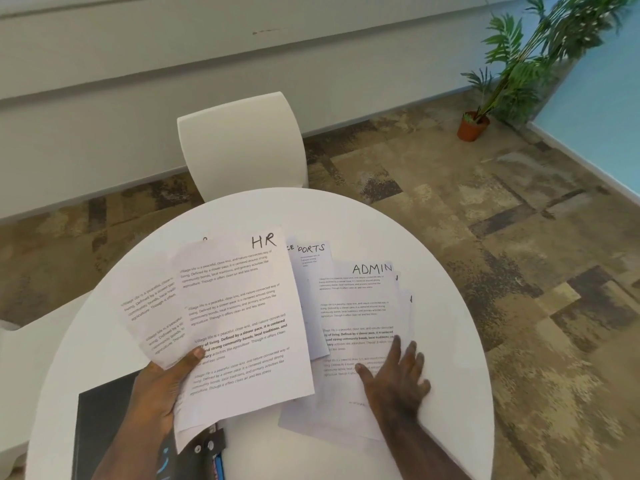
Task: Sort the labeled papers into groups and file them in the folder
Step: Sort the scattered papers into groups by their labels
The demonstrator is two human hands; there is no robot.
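Sorting under way on round white counter (450, 258). Our left hand (157, 393) pinches fanned white HR-labelled sheets (242, 306); right hand (398, 372), fingers spread, presses ADMIN pile (360, 299). Black folder (100, 431) lies near left. We should match headings before releasing.

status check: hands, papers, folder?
Left hand grips HR sheets, lifted. Right hand flat on ADMIN pile. Black folder lies under left arm, part covered by HR sheets; nothing filed yet.
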